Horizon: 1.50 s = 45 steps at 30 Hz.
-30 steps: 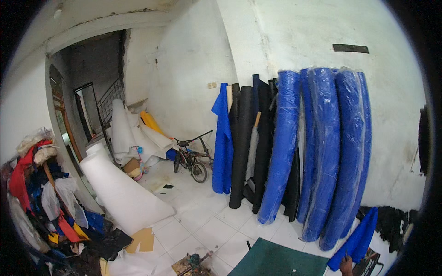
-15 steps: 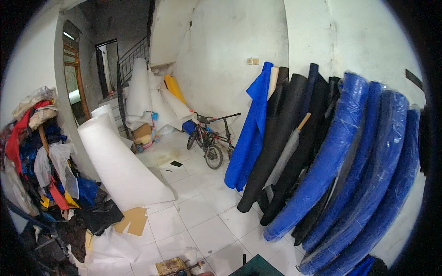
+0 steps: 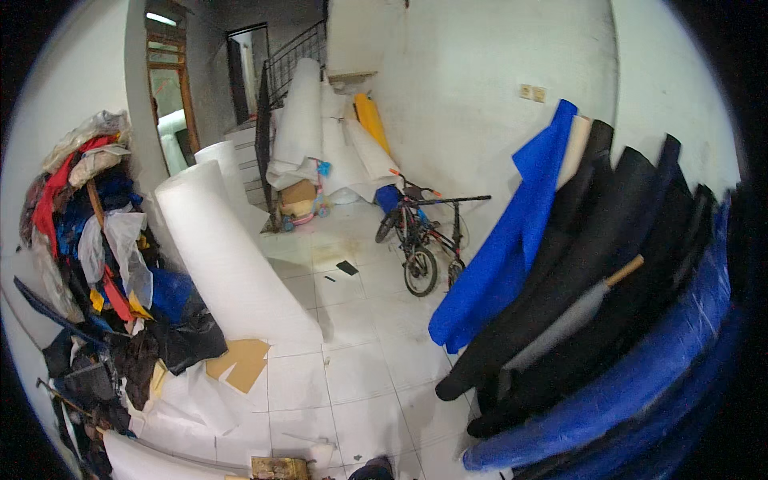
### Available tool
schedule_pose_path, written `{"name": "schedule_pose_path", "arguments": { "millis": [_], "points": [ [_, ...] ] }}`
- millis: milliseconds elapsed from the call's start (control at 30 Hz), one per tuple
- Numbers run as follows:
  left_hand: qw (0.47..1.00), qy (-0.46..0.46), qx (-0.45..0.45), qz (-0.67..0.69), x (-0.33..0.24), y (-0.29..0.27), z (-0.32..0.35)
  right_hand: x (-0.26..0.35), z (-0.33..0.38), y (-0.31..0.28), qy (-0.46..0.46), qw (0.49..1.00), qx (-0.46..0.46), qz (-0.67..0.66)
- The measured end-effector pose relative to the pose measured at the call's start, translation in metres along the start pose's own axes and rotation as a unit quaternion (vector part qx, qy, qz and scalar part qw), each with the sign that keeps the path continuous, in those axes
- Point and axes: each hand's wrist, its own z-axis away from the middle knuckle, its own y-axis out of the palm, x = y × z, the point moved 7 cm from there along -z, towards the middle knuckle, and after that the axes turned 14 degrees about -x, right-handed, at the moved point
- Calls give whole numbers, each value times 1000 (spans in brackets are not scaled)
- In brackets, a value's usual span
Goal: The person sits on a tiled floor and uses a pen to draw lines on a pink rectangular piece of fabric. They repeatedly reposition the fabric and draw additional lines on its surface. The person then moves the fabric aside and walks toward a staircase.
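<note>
Neither of my hands shows in the head view. A large white roll of sheet material (image 3: 228, 248) leans at the left of the tiled floor (image 3: 360, 372). Across from it, a bright blue fabric roll (image 3: 508, 256) and a black roll (image 3: 552, 280) slant against the wall, and a blue roll in clear plastic (image 3: 624, 400) lies nearest on the right. A worn yellowish box-like object (image 3: 278, 468) is cut off by the lower edge. Beside it, a dark rounded thing (image 3: 374, 469) is too little in view to name.
A heap of cloth and plastic scraps (image 3: 104, 240) fills the left side. A small bicycle (image 3: 420, 240) stands farther back, before a staircase railing (image 3: 294, 64) and more white rolls (image 3: 298, 128). Brown cardboard (image 3: 240, 364) lies on the floor.
The view has swung left and moved ahead, so the rolls on the right sit nearer the rim. The dark green corner at the bottom has gone out of view.
</note>
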Motion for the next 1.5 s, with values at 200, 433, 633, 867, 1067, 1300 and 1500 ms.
{"name": "schedule_pose_path", "arguments": {
  "millis": [200,433,633,867,1067,1300,1500],
  "points": [
    [992,-28,-120,3,1,-69,-128,185,-191,77,-54,974,183,123],
    [992,6,-123,-33,-77,-155,-336,256,-392,110,7,974,175,141],
    [989,60,-119,-68,-144,-222,-512,312,-534,150,27,975,173,139],
    [982,51,-164,-82,-191,-309,-675,437,-773,229,-88,962,203,163],
    [970,25,-235,-56,-209,-410,-764,632,-964,314,-257,924,232,162],
    [963,21,-265,-34,-216,-546,-895,743,-1103,402,-264,915,248,180],
    [970,43,-232,-58,-261,-652,-1024,747,-1162,420,-131,942,237,198]
  ]
}}
